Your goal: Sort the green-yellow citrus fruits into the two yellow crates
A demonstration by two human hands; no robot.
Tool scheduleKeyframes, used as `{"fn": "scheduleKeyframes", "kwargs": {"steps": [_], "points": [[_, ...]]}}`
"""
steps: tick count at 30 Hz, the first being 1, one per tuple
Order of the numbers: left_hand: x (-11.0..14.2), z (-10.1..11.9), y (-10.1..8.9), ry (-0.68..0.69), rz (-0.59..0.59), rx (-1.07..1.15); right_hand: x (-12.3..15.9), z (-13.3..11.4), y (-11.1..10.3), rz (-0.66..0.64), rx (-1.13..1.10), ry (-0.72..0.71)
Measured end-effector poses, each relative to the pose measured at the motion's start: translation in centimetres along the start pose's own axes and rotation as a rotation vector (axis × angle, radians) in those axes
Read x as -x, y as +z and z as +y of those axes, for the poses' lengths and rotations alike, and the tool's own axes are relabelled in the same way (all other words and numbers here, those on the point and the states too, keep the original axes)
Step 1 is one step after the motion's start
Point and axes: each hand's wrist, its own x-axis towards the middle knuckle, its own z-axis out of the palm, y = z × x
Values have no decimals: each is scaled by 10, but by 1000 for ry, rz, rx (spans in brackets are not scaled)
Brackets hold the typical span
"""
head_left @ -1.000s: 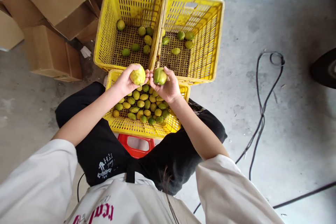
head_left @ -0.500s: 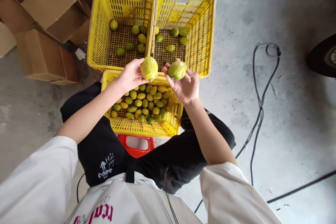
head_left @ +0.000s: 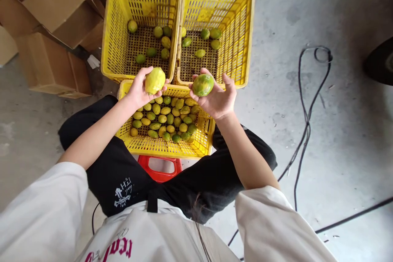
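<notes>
Two yellow plastic crates, the upper-left crate (head_left: 118, 41) and the upper-right crate (head_left: 236, 41), stand side by side, each holding a few loose lemons. The lower crate (head_left: 144, 146), directly before them, holds many more. Contents show no evident change since the preceding frame.

The left hand (head_left: 138, 91) has shifted leftward, widening the gap between the hands; its grip is closed around the yellow lemon (head_left: 155, 81), above the lower crate's far edge. The right hand (head_left: 221, 101) has its grip open, thumb clear, supporting the green-yellow lemon (head_left: 203, 85) on its fingers. That lemon has turned, now presenting a greener face.
</notes>
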Motion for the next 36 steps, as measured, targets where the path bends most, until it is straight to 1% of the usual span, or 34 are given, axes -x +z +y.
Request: {"fn": "scheduleKeyframes", "kwargs": {"steps": [2, 3, 5, 7, 9, 13, 15, 17, 18, 20, 22, 23, 25, 27, 28, 30, 31, 33, 34, 36], "points": [[4, 3, -2, 44, -13, -25, 1, 1, 0, -2, -6, 3], [5, 3, -5, 45, -19, -38, 0, 4, -3, 10, -6, 16], [6, -2, -16, 2, -16, -78, -1, 11, -11, 33, -8, 53], [5, -12, -34, -92, 10, -135, -1, 21, -23, 78, -15, 115], [5, -27, -57, -225, 83, -175, 1, 36, -39, 182, -19, 201], [10, -63, -104, -495, 346, -170, 12, 70, -76, 509, 0, 388], [16, -80, -123, -601, 448, -184, 21, 88, -93, 626, 1, 466], [21, -94, -136, -710, 515, -206, 29, 103, -104, 704, -7, 544], [23, -99, -139, -749, 533, -204, 32, 108, -108, 740, -8, 580], [22, -103, -138, -780, 546, -164, 31, 112, -111, 784, -11, 635], [15, -96, -126, -731, 529, -88, 21, 105, -109, 757, -31, 622], [9, -87, -117, -668, 504, -51, 13, 97, -106, 712, -54, 574], [-5, -61, -94, -484, 420, 24, -7, 74, -96, 584, -128, 390], [-17, -28, -70, -233, 337, 108, -27, 44, -82, 500, -247, 162], [-21, -10, -59, -111, 292, 144, -34, 29, -73, 457, -305, 58], [-23, 20, -42, 80, 233, 203, -41, 1, -55, 386, -400, -99], [-21, 32, -36, 159, 221, 238, -41, -9, -45, 350, -440, -146], [-15, 48, -28, 292, 203, 317, -39, -21, -29, 309, -498, -196], [-12, 52, -25, 332, 185, 334, -38, -24, -23, 300, -513, -211], [-4, 57, -20, 368, 158, 312, -38, -22, -14, 285, -507, -234]]}}
